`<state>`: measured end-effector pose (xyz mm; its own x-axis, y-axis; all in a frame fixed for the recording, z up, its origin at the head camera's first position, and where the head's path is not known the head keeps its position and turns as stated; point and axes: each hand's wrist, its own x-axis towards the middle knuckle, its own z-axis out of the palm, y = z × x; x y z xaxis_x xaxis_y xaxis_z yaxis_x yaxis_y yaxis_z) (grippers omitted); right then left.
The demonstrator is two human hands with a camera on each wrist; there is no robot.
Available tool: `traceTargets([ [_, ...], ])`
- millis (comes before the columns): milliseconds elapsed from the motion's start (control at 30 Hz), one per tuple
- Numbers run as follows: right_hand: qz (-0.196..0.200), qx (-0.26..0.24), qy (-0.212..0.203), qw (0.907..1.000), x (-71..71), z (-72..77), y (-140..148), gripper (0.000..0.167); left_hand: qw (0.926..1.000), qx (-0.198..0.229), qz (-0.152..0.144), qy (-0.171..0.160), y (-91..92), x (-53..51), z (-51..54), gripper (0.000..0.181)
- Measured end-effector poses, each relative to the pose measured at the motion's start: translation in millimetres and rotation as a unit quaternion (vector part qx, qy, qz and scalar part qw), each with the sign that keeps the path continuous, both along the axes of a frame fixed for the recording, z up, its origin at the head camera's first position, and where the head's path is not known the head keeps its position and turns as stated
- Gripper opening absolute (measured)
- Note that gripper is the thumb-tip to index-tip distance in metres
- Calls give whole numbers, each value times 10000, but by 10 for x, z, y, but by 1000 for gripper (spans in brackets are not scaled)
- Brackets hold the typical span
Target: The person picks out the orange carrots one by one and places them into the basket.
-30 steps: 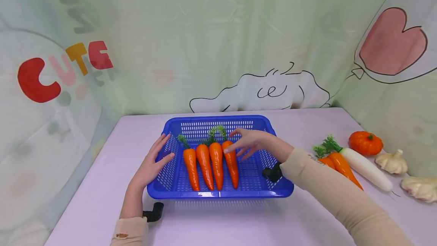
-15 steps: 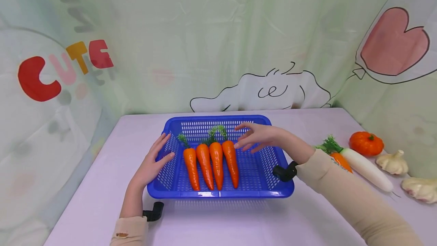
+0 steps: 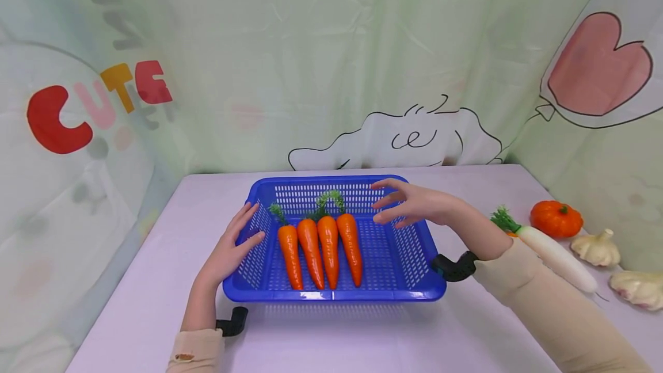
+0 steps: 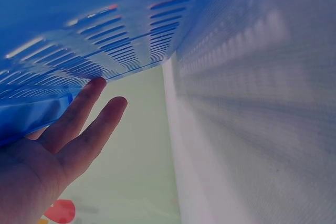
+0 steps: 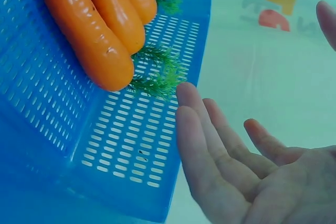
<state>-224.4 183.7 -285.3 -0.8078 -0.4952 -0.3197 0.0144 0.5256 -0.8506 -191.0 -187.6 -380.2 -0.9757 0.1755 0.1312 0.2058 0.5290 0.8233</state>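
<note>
A blue plastic basket (image 3: 385, 293) stands on the table with several orange carrots (image 3: 328, 252) side by side inside, their green tops toward the far wall. My left hand (image 3: 231, 252) rests at the basket's left rim with its thumb over the edge. In the left wrist view, straight fingers (image 4: 100, 129) lie along the basket's perforated outer side. My right hand (image 3: 414, 203) hovers over the far right part of the basket, fingers spread and slightly bent, holding nothing. The right wrist view shows its fingers (image 5: 191, 135) apart from the nearest carrot (image 5: 92, 40).
On the right side of the table (image 3: 476, 183) lie a white radish (image 3: 556, 258), an orange pumpkin (image 3: 556, 219) and two garlic bulbs (image 3: 595, 247). More orange shows beside the radish, mostly hidden by the right sleeve. A printed curtain (image 3: 331, 73) hangs behind the table.
My right hand has drawn away from the rightmost carrot, moving right and slightly up, its sleeve now covering more of the vegetables on the right. Left hand, basket and carrots have stayed put.
</note>
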Motion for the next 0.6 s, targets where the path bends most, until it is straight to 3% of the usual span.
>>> traceTargets([
  [333, -214, -173, 746, 9968, 205, 18, 187, 79, 10000, 65, -19, 12, 1, -10, -23, 63],
  [600, -489, -216, 1534, 9867, 378, 19, 367, 76, 10000, 22, 17, 29, -8, -14, -18, 63],
])
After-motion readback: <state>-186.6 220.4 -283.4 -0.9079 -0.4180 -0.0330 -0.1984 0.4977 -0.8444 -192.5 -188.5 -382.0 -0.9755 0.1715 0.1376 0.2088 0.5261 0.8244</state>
